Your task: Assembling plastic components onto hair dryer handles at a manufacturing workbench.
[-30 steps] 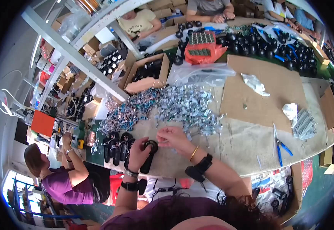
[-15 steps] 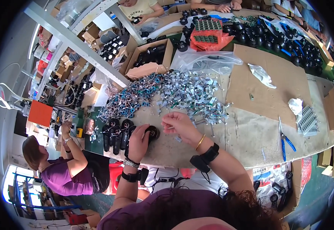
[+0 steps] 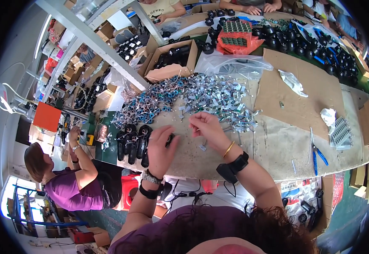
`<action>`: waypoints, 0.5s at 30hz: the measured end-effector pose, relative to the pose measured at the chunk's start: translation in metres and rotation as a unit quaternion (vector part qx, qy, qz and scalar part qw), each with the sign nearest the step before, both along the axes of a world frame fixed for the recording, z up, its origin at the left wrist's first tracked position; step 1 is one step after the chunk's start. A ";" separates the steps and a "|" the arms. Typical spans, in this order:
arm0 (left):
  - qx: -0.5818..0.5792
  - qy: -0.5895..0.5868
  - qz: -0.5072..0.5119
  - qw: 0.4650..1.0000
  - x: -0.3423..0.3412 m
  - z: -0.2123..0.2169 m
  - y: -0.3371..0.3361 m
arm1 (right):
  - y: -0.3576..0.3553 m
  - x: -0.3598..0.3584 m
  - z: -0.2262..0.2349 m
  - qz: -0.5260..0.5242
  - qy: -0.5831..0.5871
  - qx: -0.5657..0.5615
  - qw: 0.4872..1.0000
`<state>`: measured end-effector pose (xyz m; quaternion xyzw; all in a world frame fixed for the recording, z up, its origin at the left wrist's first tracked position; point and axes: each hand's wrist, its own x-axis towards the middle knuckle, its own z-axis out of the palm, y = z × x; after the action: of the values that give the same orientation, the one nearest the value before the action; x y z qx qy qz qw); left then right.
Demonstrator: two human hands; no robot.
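Note:
My left hand (image 3: 160,149) curves over a black rounded plastic housing (image 3: 170,140) on the table. Most of that housing is hidden under the palm, and a bit of it shows between thumb and fingers. To its left, several black elongated housings (image 3: 130,146) with wires at their tops lie side by side. My right hand (image 3: 209,128) hovers to the right, thumb and fingers pinched together; what they hold, if anything, is too small to make out. Beneath it lies a small loose metal-coloured part (image 3: 202,147). Just beyond is a pile of small wired metal-cased parts (image 3: 218,99).
Blue-ringed wired parts (image 3: 144,106) adjoin the pile. A carton (image 3: 192,59) of black parts stands behind. On the right are a cardboard sheet (image 3: 303,91), blue-handled pliers (image 3: 315,158) and a stack of metal pieces (image 3: 341,134). A metal frame post (image 3: 108,53) rises at left; other people work around.
My left hand has turned and now covers more of the black housing. My right hand stays pinched and has shifted slightly right in the picture; the whole view has shifted a little too.

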<state>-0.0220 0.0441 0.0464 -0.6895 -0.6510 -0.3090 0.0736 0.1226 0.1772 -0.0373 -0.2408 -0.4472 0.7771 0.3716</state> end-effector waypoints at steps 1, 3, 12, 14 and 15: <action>-0.025 -0.031 -0.077 0.996 0.019 0.020 0.004 | 0.001 -0.005 -0.004 -0.011 -0.052 0.137 0.989; -0.051 0.021 -0.263 0.963 0.066 0.072 0.012 | -0.012 -0.020 -0.010 -0.023 -0.106 0.271 0.956; -0.125 0.161 -0.513 0.834 0.206 0.072 0.018 | -0.029 -0.094 0.063 -0.049 -0.365 0.629 0.684; -0.134 0.187 -0.489 0.841 0.211 0.067 0.019 | -0.025 -0.096 0.064 -0.066 -0.384 0.642 0.660; -0.191 0.161 -0.486 0.837 0.214 0.069 0.018 | -0.023 -0.096 0.063 -0.071 -0.382 0.642 0.661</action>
<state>0.1921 0.0619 0.1156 -0.9576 -0.2571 -0.0594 -0.1156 0.0266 0.1545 0.0253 -0.2493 -0.9192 0.1084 0.2849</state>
